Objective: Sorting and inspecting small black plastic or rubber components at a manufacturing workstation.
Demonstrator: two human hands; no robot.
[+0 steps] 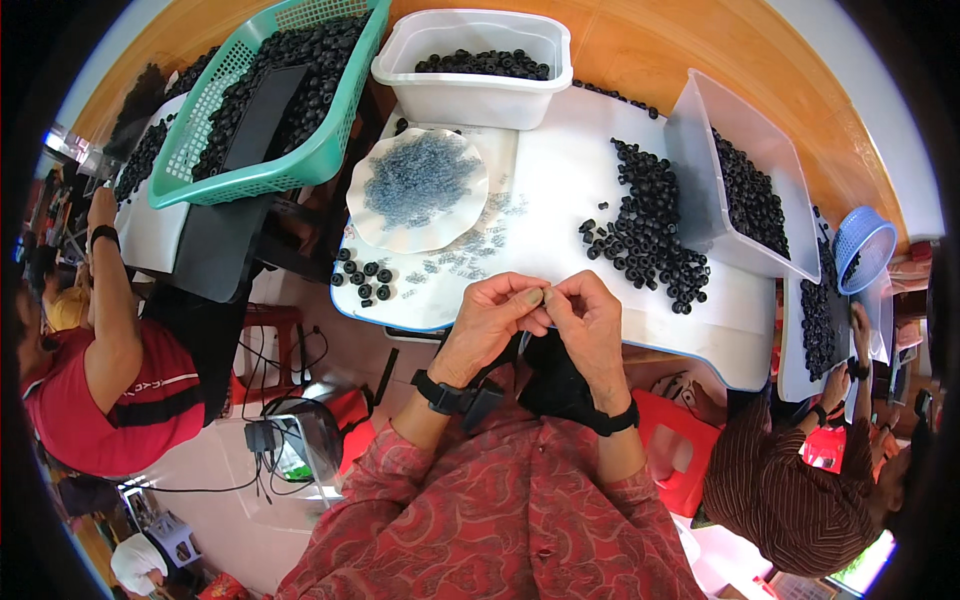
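Note:
Close together at the front edge of the white table (560, 180), my left hand (497, 312) and my right hand (590, 318) meet at their fingertips. Both are closed in a pinch; whatever sits between the fingers is hidden or too small to make out. Ahead and left lies a wavy-rimmed white plate (422, 240) heaped with small grey-blue, coil-like pieces (420, 178). More of these pieces are scattered on the tabletop beside the plate. A few short black cylindrical parts (368, 272) rest left of my hands, and a larger spread of them (650, 225) lies to the right.
At the back are a white tub (470, 100) and a clear bin (700, 180), both holding black parts. A green basket (335, 140) of them stands left. People work at left (120, 390) and right (790, 480). Cables (265, 450) and a red stool (675, 450) are below.

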